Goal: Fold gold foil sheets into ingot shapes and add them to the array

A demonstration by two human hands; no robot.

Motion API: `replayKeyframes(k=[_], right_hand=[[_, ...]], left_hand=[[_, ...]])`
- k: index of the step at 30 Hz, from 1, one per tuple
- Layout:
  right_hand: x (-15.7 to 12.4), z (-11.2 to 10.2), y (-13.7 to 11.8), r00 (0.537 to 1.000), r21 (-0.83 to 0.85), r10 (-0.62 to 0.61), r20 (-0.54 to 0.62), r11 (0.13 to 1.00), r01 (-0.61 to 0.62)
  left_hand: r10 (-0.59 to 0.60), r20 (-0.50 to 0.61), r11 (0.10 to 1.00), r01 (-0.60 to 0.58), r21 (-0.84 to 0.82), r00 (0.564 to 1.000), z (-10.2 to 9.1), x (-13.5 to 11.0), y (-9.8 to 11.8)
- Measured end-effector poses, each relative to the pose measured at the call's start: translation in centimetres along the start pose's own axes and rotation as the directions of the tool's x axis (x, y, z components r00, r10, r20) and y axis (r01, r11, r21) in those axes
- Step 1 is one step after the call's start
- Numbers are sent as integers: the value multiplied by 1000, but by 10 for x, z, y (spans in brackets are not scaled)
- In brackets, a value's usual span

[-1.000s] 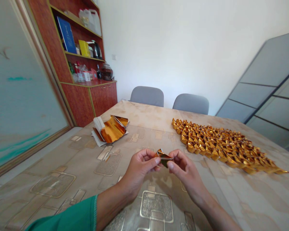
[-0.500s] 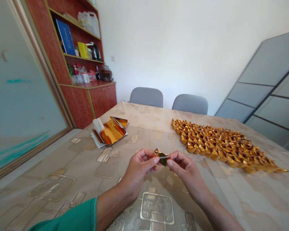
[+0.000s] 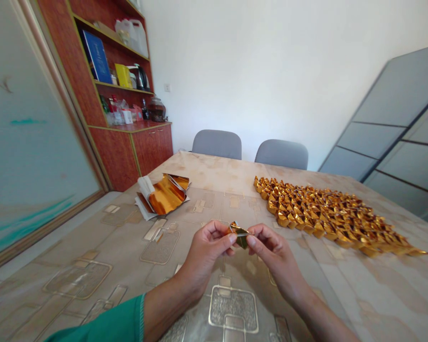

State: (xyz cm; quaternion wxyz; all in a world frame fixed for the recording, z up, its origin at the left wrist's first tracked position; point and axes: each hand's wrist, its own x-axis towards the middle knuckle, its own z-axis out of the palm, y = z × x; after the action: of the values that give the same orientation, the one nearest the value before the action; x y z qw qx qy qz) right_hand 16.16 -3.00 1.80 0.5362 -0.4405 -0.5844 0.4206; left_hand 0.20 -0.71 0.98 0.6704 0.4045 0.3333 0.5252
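A small folded piece of gold foil paper (image 3: 241, 236) is held above the table in front of me, its white edge showing along a fold. My left hand (image 3: 207, 249) pinches its left end between thumb and fingers. At the opposite end, my right hand (image 3: 275, 249) grips it the same way. To the left lies a loose stack of gold foil sheets (image 3: 167, 195) with white backing, curled at the edges. Rows of many folded gold foil pieces (image 3: 317, 213) stand close together on the right.
A patterned cloth covers the table (image 3: 103, 247). Behind its far edge stand two grey chairs (image 3: 217, 144) (image 3: 281, 154). A red-brown cabinet (image 3: 151, 142) with bottles, a kettle and jugs on its shelves is at the back left, near a frosted glass door (image 3: 35, 142).
My right hand has shifted very slightly left, closer to my left hand, on the folded foil paper. Otherwise the scene looks the same.
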Motion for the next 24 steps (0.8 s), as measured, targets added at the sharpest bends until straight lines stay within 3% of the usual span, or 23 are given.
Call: replayKeyframes(k=[10, 16, 24], right_hand=[[2, 0, 1, 1000, 39, 11, -23, 999, -10], [0, -1, -4, 999, -42, -33, -21, 999, 32], [-4, -6, -4, 995, -92, -21, 93, 995, 29]], left_hand=[[-13, 32, 999, 14, -39, 999, 3, -2, 2], [-55, 50, 992, 60, -108, 997, 0, -1, 1], [-26, 10, 992, 27, -127, 1000, -5, 3, -3]])
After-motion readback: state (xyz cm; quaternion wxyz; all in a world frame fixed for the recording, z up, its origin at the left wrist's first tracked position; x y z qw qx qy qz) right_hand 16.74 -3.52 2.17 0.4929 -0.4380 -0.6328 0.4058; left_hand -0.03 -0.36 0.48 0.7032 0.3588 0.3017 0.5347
